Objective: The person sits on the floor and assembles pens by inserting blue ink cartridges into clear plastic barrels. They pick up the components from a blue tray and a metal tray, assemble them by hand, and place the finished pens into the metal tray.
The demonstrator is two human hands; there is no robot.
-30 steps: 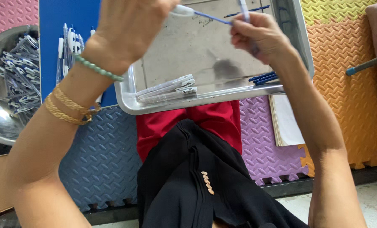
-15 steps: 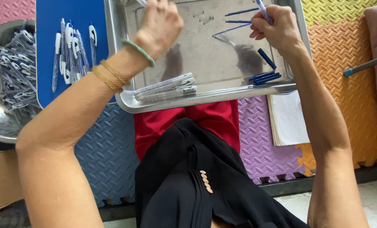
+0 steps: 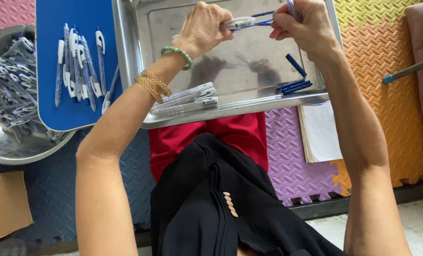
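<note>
The left hand (image 3: 203, 29) pinches a clear pen barrel (image 3: 238, 22) at twelve o'clock over the steel tray (image 3: 126, 61); the right hand (image 3: 302, 24) grips a blue refill (image 3: 264, 19) at its mouth. A skewed push could bend the refill or drop it among the loose refills (image 3: 294, 86) at three o'clock

both arms raised; left hand (image 3: 203, 29), right hand (image 3: 302, 24) seemingly pinched.

a metal tray (image 3: 126, 57) sits on the lap, a board (image 3: 50, 104) with pens (image 3: 78, 61) left of it, a bowl (image 3: 12, 147) farther left.
</note>
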